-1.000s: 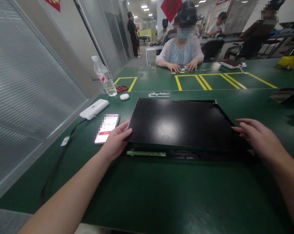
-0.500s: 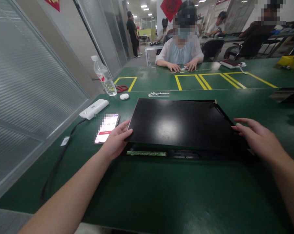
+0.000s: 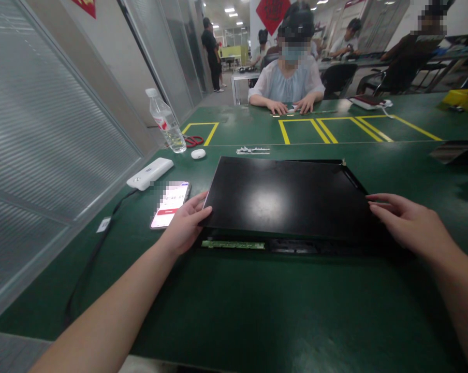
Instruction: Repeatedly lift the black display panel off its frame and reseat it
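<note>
A flat black screen panel [image 3: 288, 194] with a glossy light reflection lies over a black frame [image 3: 354, 178]. The panel sits askew, so the frame's far right corner and near edge show beyond it. My left hand [image 3: 187, 220] grips the panel's left edge, thumb on top and fingers beneath. At the right edge, my right hand [image 3: 410, 217] has its thumb and fingers closed on the panel's side. Along the frame's near edge runs a green circuit strip [image 3: 233, 244]. What lies under the panel is hidden.
Left of the panel are a lit phone [image 3: 170, 204], a white power bank [image 3: 150, 173] with a dark strap, a water bottle [image 3: 166, 122], a white earbud case [image 3: 198, 154] and red-handled scissors [image 3: 194, 141]. Small pale strips [image 3: 253, 151] lie behind. Across the table sits a person [image 3: 288, 83].
My right hand has closed from slightly spread fingers onto the panel's right edge. The left hand and the panel look almost unmoved.
</note>
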### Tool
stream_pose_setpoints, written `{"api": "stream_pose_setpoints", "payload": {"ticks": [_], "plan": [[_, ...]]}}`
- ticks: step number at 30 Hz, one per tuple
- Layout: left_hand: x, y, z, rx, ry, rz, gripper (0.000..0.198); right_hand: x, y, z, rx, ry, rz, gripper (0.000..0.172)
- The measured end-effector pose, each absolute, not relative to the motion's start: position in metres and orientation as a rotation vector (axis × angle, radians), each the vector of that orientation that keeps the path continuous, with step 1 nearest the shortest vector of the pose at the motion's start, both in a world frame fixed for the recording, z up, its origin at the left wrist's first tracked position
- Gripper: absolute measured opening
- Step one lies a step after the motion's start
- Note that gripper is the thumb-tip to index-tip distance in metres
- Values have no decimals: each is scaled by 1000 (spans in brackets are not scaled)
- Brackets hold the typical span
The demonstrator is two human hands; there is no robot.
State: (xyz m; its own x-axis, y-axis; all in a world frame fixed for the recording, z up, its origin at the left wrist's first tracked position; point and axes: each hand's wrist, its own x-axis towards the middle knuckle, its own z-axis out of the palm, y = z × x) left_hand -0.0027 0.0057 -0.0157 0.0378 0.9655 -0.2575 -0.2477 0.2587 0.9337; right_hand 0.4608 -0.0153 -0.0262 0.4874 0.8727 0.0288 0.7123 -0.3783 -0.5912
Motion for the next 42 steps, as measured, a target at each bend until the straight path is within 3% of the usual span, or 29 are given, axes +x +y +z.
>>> {"api": "stream_pose_setpoints", "payload": {"ticks": [17, 42], "plan": [[0, 7, -14, 788, 1150, 1140, 72, 459, -15, -26, -2170, -1397, 312, 44], [4, 5, -12, 749, 1171, 1168, 63, 466, -9, -32, -2200, -1272, 394, 51]]}}
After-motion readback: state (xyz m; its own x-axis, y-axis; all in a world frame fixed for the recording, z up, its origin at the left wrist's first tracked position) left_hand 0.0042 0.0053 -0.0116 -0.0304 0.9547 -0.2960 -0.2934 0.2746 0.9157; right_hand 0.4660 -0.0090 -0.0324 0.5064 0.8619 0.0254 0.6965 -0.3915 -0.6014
